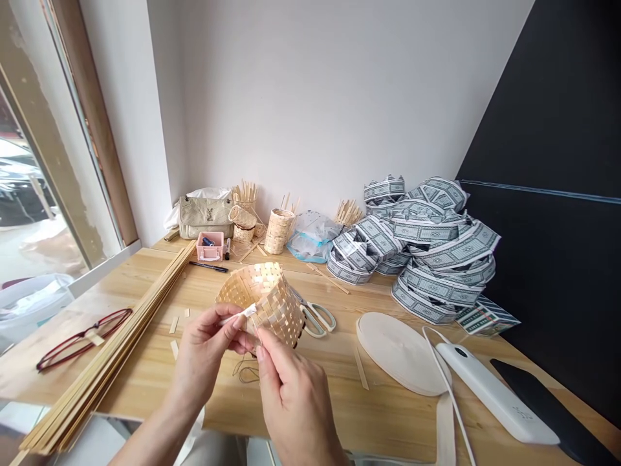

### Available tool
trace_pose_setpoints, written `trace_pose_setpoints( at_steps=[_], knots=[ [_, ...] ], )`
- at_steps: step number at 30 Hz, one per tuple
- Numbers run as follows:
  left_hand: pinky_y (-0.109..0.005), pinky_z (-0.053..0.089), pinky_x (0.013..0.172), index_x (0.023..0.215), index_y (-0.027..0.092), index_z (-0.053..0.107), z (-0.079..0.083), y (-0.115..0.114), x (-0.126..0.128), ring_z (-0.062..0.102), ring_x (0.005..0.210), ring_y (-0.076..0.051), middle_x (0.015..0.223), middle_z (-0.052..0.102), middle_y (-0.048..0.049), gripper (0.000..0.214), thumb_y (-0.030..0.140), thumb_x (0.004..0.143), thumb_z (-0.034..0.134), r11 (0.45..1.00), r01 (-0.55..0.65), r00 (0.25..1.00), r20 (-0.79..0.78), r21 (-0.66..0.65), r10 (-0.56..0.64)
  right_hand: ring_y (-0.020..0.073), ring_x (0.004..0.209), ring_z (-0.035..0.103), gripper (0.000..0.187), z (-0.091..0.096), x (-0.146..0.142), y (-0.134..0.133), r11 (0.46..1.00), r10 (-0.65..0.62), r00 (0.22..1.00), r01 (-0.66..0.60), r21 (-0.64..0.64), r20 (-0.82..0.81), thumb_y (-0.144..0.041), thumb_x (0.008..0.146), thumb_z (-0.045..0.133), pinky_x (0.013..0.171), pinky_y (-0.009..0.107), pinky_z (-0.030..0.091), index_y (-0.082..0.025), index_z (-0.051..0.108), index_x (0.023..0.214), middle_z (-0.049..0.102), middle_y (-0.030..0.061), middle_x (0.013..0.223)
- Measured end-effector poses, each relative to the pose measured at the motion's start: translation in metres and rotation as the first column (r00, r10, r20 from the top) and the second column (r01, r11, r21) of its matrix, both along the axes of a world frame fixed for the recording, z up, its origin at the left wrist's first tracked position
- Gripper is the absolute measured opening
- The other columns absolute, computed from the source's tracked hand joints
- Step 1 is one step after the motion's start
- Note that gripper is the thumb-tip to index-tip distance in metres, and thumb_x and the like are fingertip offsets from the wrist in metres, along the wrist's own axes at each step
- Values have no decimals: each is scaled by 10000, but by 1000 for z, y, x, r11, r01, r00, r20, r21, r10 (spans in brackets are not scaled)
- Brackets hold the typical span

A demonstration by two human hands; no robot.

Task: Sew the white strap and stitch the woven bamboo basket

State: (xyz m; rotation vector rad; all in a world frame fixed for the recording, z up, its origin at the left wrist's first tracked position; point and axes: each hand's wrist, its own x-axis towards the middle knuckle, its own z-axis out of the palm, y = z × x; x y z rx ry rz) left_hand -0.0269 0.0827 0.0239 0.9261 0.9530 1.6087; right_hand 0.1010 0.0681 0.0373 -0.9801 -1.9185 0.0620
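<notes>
a woven bamboo basket [272, 304], lifted clear of the wooden table [145, 382] and tipped on its side between both hands, its long axis running roughly left to right, its open mouth apparently facing left and slightly far. left hand [204, 353] on the left of the basket, curled almost closed, thumb and fingers pinching a white strip [245, 312] against the weave. right hand [295, 404] nearer the viewer and just below the basket, fingers bunched, fingertips [261, 353] closed on its lower edge, the exact grip partly hidden. close by, white-handled scissors [317, 319] just to the right, a loop of dark thread [246, 372] on the table under the hands, a long bundle of bamboo strips [104, 349] well off to the left, and a cream webbing roll [400, 353] further right.
</notes>
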Motion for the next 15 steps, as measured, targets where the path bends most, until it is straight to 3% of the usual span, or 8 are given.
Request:
trace_pose_setpoints(
  at_steps=[15],
  knots=[
    [-178, 477, 515, 738, 137, 621, -1, -4, 1, 587, 532, -104, 556, 634, -2, 185, 303, 710, 696, 1000, 9, 997, -74, -3, -10, 196, 665, 678, 349, -2, 1, 3, 998, 51, 998, -53, -44, -29, -87, 842, 347, 569, 252, 532, -56, 654, 1006, 708, 100, 799]
  ],
)
